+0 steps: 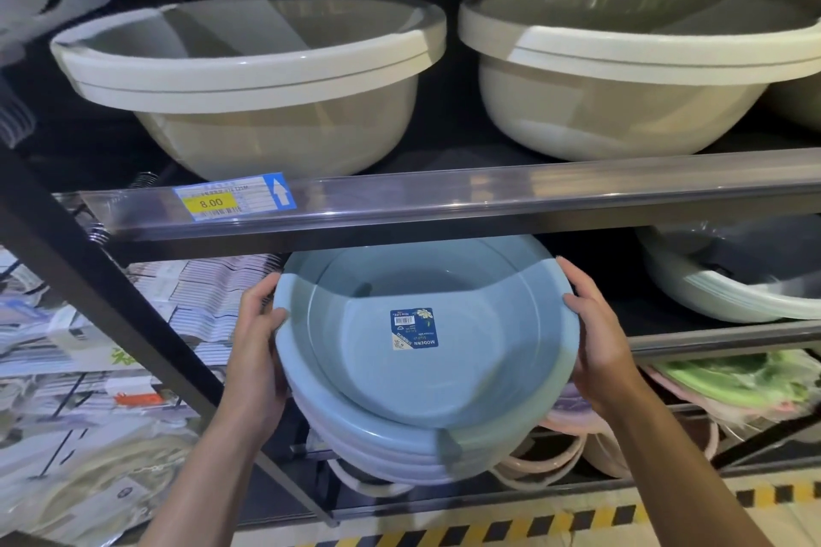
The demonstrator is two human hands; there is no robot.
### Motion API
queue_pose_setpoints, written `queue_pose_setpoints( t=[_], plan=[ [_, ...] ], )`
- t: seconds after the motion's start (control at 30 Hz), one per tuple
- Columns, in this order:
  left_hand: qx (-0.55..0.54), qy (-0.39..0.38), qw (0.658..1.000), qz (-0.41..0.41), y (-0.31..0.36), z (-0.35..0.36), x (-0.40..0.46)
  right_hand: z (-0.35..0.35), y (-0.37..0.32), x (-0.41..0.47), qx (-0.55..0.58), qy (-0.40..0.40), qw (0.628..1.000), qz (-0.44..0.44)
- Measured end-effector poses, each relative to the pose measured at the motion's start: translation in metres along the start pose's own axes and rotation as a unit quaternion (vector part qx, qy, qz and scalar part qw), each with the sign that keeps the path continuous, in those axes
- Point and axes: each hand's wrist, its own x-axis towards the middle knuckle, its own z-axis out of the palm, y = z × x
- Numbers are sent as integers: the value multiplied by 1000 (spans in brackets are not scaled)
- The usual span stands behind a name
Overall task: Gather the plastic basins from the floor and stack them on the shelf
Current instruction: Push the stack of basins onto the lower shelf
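Left hand (257, 338) and right hand (595, 333) grip opposite rims of the nested blue basins (426, 351): light, stiff, smooth plastic, probably slippery.

Dim shelves, blurred, warped edges

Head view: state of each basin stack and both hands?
blue basins: nested stack, tilted towards the camera, held at the middle shelf's front
left hand: grips the stack's left rim
right hand: grips the right rim
beige basins: upright on the upper shelf
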Motion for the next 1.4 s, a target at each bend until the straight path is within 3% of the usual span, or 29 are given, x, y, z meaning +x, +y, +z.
queue_pose_setpoints(
  t=[0.17, 0.37, 0.5, 0.7, 0.9, 0.97, 1.23, 1.4],
  plan=[
    [0, 88, 995, 48, -8, 13, -5, 7, 11, -1, -6, 46, 998, -36],
    [-11, 130, 988, 79, -16, 10, -6, 4, 16, 0, -9, 74, 995, -58],
    [-8, 98, 991, 93, -20, 8, -8, -1, 19, -6, -11, 28, 996, -88],
    [45, 21, 994, 100, -27, 4, -12, 8, 25, -9, 46, -29, 997, -53],
    [71, 185, 973, 114, -32, 16, -17, 15, 28, -13, -3, 78, 989, -123],
    [57, 204, 969, 125, -34, 19, -22, 13, 28, -13, -6, 92, 987, -133],
    [39, 51, 988, 139, -39, 20, -38, 23, 31, -23, 21, 42, 993, -111],
    [77, 91, 981, 153, -29, 26, -34, 25, 27, -23, -8, 67, 989, -133]
  ],
)
